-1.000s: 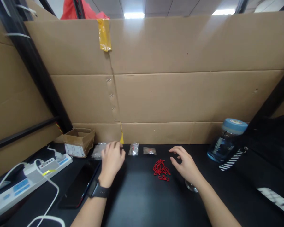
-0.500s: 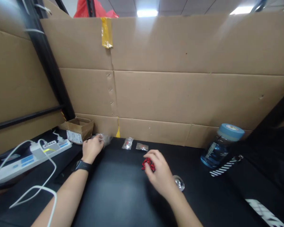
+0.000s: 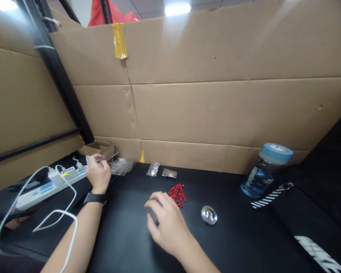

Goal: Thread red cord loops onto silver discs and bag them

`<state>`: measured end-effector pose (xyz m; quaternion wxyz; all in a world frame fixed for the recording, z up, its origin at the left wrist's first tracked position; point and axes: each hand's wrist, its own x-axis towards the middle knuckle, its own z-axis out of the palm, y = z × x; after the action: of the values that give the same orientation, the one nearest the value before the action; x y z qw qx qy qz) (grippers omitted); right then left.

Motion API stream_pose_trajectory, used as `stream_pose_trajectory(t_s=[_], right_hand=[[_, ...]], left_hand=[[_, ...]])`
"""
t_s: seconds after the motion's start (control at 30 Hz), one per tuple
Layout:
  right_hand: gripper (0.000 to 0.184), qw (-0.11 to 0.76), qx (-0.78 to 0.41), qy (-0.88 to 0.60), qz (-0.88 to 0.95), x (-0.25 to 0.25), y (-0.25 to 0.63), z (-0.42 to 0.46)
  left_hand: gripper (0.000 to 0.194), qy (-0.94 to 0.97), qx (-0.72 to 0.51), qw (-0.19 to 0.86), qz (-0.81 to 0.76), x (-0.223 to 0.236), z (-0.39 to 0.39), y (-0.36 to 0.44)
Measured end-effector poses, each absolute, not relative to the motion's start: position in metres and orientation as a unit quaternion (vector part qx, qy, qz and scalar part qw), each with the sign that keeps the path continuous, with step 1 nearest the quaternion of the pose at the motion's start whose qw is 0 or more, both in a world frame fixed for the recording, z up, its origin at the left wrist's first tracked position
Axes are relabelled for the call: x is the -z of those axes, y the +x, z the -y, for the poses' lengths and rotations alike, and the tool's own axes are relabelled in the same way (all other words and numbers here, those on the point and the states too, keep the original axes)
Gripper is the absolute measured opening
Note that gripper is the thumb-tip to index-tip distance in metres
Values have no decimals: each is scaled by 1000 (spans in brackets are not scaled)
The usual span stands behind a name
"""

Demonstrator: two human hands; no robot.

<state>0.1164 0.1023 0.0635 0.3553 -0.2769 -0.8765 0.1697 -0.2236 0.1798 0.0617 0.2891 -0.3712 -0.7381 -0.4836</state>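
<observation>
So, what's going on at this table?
A person is working with two bare hands. The left hand is by an open brown cardboard box and some clear plastic bags; whether it grips anything is hard to tell. The right hand, loosely curled with nothing visible in it, is over the black tabletop near a pile of thin red cords. A round silver metal disc lies to the right of the cords.

The cords [image 3: 177,192] are bright red, the disc [image 3: 208,215] silver, the worktop [image 3: 127,220] black, the cardboard wall [image 3: 182,113] and box [image 3: 94,148] brown, the tape [image 3: 119,41] yellow; the bottle [image 3: 256,178] has a light-blue lid [image 3: 276,154], the strap [image 3: 268,197] black-and-white diagonal stripes
</observation>
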Motion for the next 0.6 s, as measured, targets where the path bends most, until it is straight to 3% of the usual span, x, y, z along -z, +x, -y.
stream_pose_trajectory(t_s=[0.13, 0.23, 0.37, 0.47, 0.6], right_hand=[[25, 407, -163, -321, 839, -65, 132, -129], [21, 451, -143, -364, 802, -68, 155, -153], [18, 478, -107, -468, 736, -67, 192, -181], [17, 448, -105, -512, 725, -62, 210, -191], [19, 316, -191, -492, 788, -66, 222, -192]], left_hand=[[25, -418, 540, 253, 685, -71, -179, -203], [38, -508, 538, 184, 647, -80, -174, -170], [24, -715, 359, 67, 597, -85, -163, -126], [25, -780, 207, 16, 591, -78, -157, -103], [23, -809, 103, -38, 578, -66, -151, -87]])
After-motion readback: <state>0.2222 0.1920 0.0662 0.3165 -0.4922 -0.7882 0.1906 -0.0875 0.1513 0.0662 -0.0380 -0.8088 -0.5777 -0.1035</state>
